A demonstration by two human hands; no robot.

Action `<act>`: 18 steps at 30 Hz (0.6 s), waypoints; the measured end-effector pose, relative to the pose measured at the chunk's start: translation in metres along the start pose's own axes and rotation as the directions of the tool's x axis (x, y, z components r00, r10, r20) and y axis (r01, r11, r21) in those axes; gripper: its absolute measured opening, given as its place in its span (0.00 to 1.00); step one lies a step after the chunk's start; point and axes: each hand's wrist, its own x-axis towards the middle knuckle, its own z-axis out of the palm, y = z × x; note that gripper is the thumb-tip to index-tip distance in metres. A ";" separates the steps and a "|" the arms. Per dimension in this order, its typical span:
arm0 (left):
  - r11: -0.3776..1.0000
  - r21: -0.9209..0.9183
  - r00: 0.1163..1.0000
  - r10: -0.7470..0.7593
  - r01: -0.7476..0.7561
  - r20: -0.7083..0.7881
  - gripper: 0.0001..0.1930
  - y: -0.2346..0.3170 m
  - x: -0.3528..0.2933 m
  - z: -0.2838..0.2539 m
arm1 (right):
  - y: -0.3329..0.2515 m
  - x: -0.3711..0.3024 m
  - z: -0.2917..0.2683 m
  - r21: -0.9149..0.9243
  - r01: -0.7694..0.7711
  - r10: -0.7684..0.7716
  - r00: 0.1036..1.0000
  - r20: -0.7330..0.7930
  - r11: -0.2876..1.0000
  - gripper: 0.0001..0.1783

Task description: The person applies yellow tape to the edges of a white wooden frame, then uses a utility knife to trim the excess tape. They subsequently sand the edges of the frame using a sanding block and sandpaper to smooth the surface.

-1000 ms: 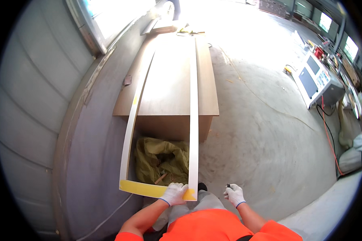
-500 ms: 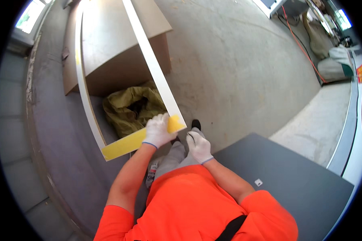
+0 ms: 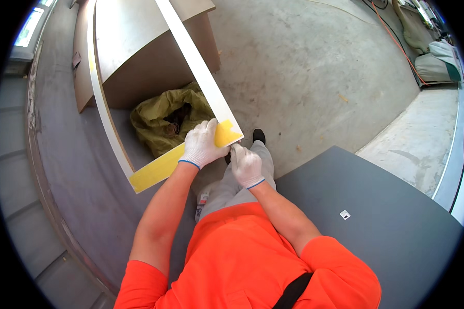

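Observation:
A long white frame (image 3: 196, 67) reaches away from me, its near end rail faced with a yellow strip (image 3: 157, 169). My left hand (image 3: 201, 144), in a white knit glove, is closed over that rail near its right corner. Under the same corner is my right hand (image 3: 246, 166), gloved alike, with its fingers pinched together against the rail's edge. Whatever small thing it holds is mostly hidden by the fingers.
Inside the frame's outline, a crumpled olive-green sack (image 3: 165, 121) stands open on the floor, beside a large brown box-shaped piece (image 3: 139, 36). A dark grey panel (image 3: 376, 206) with a small white label lies at my right. An orange cable (image 3: 397, 38) runs at the far right.
My right hand has moved up and left, from beside the frame to its corner. The left hand keeps its hold on the rail. The view has shifted slightly.

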 end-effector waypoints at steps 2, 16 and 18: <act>1.000 -0.001 1.000 0.004 -0.004 -0.004 0.43 -0.002 -0.001 0.001 | 0.001 0.000 0.003 -0.007 -0.001 0.001 1.000 -0.009 1.000 0.12; 0.999 -0.049 1.000 0.011 -0.011 0.005 0.39 -0.008 0.000 0.000 | 0.009 -0.009 0.019 0.003 0.008 -0.007 0.999 -0.045 1.000 0.16; 0.995 -0.102 0.999 -0.006 0.011 0.049 0.41 -0.011 0.002 -0.003 | 0.009 -0.009 0.018 -0.004 0.005 -0.005 0.999 -0.038 1.000 0.15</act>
